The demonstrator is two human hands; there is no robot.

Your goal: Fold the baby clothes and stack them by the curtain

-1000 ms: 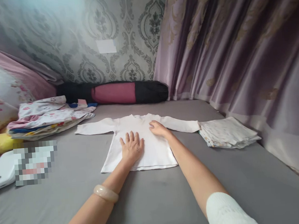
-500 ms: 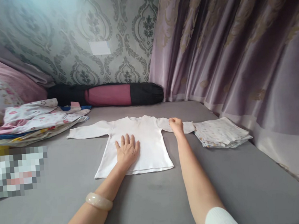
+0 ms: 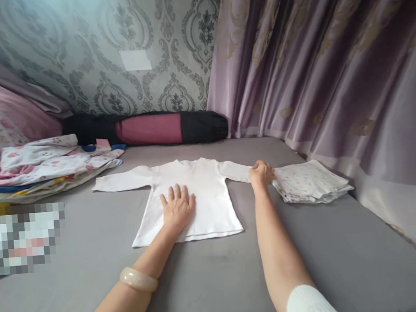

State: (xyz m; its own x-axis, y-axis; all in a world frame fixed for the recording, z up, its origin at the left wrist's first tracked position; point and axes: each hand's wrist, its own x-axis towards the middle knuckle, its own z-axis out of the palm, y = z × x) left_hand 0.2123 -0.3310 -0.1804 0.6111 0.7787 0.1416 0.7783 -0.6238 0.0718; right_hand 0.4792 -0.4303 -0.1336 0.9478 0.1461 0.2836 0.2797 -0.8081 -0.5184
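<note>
A white long-sleeved shirt (image 3: 207,199) lies flat on the grey bed sheet (image 3: 210,281), its neckline away from me and both sleeves stretched out sideways. My left hand (image 3: 178,207) rests palm down on the shirt's front, fingers spread. At the end of the right sleeve (image 3: 238,171), my right hand (image 3: 262,174) has its fingers curled around the cuff, which the hand mostly hides. Just beyond that hand sits a folded stack of pale printed clothes (image 3: 311,181).
A pile of printed clothes (image 3: 46,164) lies at the left, with a blurred-out item (image 3: 30,239) in front of it. Along the patterned wall stretches a black and maroon roll (image 3: 148,130). Purple curtains (image 3: 294,62) hang down the right side.
My right hand has slid outward along the sleeve, from its middle to the cuff. My left hand stays flat on the shirt. The view has tilted slightly.
</note>
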